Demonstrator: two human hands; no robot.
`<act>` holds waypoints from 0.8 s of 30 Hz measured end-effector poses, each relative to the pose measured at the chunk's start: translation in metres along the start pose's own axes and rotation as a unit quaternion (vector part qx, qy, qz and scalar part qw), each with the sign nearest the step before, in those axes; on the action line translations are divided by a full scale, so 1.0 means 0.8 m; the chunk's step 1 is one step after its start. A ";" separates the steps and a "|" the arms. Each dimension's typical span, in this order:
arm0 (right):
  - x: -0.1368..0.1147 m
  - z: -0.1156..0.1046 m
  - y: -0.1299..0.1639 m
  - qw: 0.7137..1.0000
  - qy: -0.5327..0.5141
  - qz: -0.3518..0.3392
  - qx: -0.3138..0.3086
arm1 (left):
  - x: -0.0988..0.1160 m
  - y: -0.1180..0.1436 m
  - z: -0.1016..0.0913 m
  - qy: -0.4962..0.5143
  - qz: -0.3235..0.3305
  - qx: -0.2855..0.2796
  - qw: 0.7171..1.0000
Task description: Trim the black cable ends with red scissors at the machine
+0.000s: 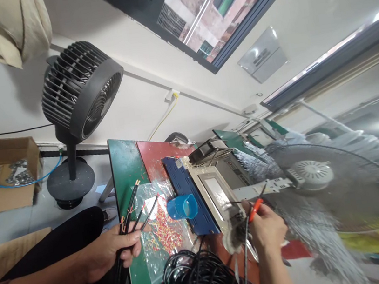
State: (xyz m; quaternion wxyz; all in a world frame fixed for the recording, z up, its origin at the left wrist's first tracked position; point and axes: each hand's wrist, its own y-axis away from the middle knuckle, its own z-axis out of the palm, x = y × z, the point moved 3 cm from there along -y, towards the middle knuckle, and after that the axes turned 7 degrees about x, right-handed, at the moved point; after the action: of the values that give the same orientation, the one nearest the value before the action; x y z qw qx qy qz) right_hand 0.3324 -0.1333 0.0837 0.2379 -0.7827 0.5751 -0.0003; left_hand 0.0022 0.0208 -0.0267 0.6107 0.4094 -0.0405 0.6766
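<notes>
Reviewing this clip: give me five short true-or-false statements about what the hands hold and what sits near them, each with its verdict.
1. The left hand grips a bundle of black cables. True.
2. The right hand is empty. False: it holds a single black cable at the machine.
3. A blue cup lies between the hands. True.
4. The black floor fan stands on the green table. False: it stands on the floor beside it.
5. A coil of black cable lies near the table's front edge. True.

Left hand (108, 252) fingers curled (tight grip); right hand (267, 230) clenched.
</notes>
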 end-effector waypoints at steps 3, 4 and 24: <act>0.002 0.001 0.000 1.000 0.004 0.005 0.003 | 0.000 0.000 0.000 0.002 0.000 0.000 1.000; 0.003 0.001 0.000 1.000 0.005 0.006 0.004 | 0.000 -0.001 -0.001 0.003 0.000 0.000 1.000; 0.004 0.002 -0.003 1.000 -0.005 0.011 0.007 | -0.002 0.000 -0.002 0.005 -0.002 0.002 1.000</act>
State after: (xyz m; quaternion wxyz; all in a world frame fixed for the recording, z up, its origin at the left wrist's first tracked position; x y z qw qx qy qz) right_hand 0.3358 -0.1348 0.0822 0.2458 -0.7749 0.5823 0.0022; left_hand 0.0010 0.0206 -0.0290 0.6114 0.4073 -0.0355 0.6775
